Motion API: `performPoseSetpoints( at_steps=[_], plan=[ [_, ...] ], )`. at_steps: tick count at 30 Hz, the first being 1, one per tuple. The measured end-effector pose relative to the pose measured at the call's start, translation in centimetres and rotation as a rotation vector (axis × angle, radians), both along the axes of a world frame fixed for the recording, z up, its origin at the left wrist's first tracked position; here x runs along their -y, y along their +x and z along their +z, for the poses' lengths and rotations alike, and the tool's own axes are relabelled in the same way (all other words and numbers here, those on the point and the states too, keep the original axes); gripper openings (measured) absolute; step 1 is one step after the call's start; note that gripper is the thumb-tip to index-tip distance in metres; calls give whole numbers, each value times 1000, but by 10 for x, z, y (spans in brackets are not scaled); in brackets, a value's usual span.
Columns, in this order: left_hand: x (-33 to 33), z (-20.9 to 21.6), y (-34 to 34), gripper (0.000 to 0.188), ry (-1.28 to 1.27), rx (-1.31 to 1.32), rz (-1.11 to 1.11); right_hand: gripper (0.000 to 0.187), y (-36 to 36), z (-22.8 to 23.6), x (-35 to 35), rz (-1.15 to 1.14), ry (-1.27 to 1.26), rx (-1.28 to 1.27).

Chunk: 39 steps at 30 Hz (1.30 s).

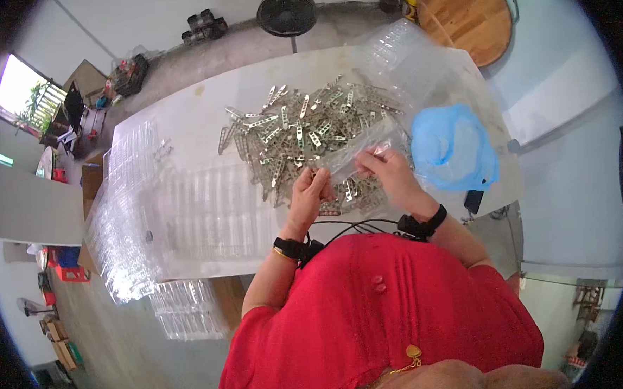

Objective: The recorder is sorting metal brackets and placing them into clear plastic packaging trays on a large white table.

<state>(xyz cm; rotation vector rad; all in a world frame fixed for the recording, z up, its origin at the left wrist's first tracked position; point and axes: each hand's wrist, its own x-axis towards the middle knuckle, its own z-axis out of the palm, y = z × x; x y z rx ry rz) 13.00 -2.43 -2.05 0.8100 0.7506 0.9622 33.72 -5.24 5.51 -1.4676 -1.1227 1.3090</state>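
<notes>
A large heap of slim, slotted metal pieces point(273, 133) covers the middle of the table. Over the near side of this heap, a clear plastic bag point(345, 157) is stretched between my two hands. My left hand point(311, 193) pinches its left end, fingers closed. Thumb and fingertips of my right hand point(389, 171) are closed on the plastic further right. Glare on the bag hides whether anything lies inside it. A blue plastic bag point(453, 148) sits just right of my right hand.
Clear ribbed plastic trays point(199, 207) lie across the table's left side, and more stacked trays point(187, 307) stand below its near edge. Clear plastic sheeting point(417, 62) is at the far right. Dark cables point(355, 225) run between my wrists. A black fan point(286, 14) stands beyond the table.
</notes>
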Motion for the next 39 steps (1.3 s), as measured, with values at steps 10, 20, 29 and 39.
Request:
performPoseSetpoints(
  at_steps=[10,20,29,39],
  plan=[
    [7,15,-20,25,-15,-59,23,16,-3,1,-5,-96,88,-99],
    [6,-5,-48,20,-11,-59,-21,17,-41,-5,4,-19,94,-18],
    [5,-13,-84,19,20,6,-121,25,-82,-21,12,70,46,77],
    [3,-12,-115,23,18,66,-233,22,-113,-22,28,-33,115,485]
  ],
)
